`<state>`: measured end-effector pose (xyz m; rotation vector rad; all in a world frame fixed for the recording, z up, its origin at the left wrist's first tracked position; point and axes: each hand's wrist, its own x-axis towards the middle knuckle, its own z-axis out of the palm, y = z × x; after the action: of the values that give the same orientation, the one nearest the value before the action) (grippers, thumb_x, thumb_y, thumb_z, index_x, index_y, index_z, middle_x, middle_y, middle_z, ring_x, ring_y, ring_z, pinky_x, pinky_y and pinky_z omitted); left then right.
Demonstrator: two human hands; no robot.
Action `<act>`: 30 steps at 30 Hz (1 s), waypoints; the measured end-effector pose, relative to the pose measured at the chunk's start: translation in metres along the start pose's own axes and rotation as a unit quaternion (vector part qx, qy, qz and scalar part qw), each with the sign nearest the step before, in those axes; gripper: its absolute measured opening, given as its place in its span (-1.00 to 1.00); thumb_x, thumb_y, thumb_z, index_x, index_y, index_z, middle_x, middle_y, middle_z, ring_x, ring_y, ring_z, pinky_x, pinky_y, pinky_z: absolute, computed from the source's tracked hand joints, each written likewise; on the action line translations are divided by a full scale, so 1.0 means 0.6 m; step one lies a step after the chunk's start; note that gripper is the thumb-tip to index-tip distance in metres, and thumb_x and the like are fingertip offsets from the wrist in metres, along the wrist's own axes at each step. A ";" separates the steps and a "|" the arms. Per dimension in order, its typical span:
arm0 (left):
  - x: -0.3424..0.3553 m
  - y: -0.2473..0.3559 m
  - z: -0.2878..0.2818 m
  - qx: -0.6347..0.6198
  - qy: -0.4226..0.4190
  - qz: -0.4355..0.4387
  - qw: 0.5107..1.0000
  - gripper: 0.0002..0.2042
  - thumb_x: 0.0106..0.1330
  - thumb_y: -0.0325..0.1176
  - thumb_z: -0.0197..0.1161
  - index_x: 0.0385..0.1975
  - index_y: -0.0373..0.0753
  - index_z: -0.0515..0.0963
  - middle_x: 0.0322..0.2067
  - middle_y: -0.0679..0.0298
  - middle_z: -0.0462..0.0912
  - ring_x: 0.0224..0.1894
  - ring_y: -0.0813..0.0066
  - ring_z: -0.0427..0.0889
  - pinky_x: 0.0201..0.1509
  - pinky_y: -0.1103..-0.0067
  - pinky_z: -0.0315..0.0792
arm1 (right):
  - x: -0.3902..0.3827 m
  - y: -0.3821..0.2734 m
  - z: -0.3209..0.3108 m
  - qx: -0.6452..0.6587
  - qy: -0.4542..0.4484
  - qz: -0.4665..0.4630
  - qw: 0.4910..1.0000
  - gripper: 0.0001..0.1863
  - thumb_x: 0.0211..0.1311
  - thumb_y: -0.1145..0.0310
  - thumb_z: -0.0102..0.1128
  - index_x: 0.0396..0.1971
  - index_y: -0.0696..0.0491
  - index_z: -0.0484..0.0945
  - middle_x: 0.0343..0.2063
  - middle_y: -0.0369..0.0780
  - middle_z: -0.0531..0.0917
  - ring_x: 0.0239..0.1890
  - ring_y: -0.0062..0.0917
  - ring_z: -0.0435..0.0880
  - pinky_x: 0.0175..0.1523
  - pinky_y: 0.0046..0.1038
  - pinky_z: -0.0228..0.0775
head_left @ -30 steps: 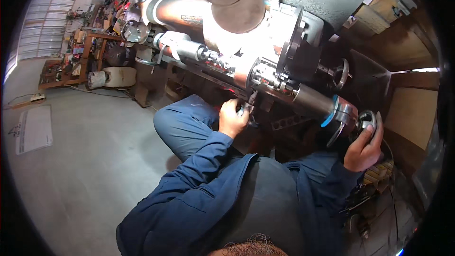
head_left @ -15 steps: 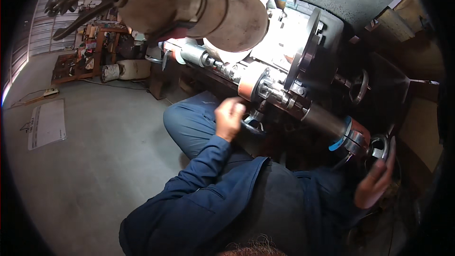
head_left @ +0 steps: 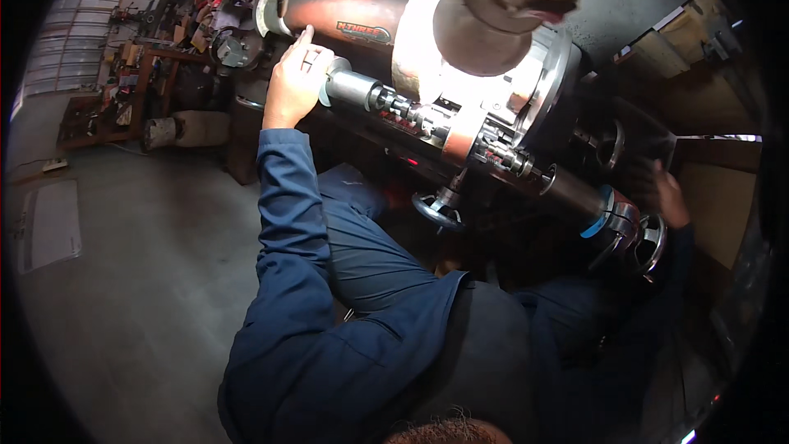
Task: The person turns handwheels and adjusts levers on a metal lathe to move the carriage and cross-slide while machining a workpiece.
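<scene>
A long shaft with several stepped journals (head_left: 411, 115) lies across the machine between a grey metal cylinder (head_left: 355, 89) on the left and a darker cylinder (head_left: 573, 194) on the right. My left hand (head_left: 294, 89) rests at the outer end of the grey cylinder, its index finger stretched out; the collar there is mostly hidden beneath it. At the far right, my right hand (head_left: 672, 199) is raised beside the chromed handwheel (head_left: 651, 244), fingers spread and slightly blurred, apart from the wheel.
A dark, dirty lamp-like housing (head_left: 483, 33) hangs over the machine. Behind the shaft runs a reddish-brown tube (head_left: 349, 18). A large grinding-type wheel (head_left: 538, 99) stands at the back. Below the shaft sits a small handwheel (head_left: 440, 210). A cluttered wooden rack (head_left: 148, 94) stands at left.
My left hand has moved up and left from the middle of the shaft to the grey cylinder's end. My right hand has come up past the right handwheel. The hanging housing now appears further right.
</scene>
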<state>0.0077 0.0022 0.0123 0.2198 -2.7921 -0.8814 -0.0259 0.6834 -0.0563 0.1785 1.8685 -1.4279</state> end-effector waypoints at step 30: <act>0.011 -0.040 -0.014 -0.112 0.002 0.069 0.991 -0.75 0.38 -0.38 0.20 -0.13 -0.48 0.56 -0.51 0.19 0.66 -0.46 0.54 0.55 -0.11 0.54 0.54 | -0.127 -0.034 0.091 0.473 0.277 -0.137 0.825 -0.17 0.33 0.02 0.00 0.45 0.15 -0.01 0.46 0.01 0.07 0.49 -0.13 0.02 0.51 -0.11 -0.16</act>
<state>0.0049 -0.0233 0.0063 -0.0059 -2.6384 -1.1447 0.0426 0.6530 0.0035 0.9187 1.4268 -2.6378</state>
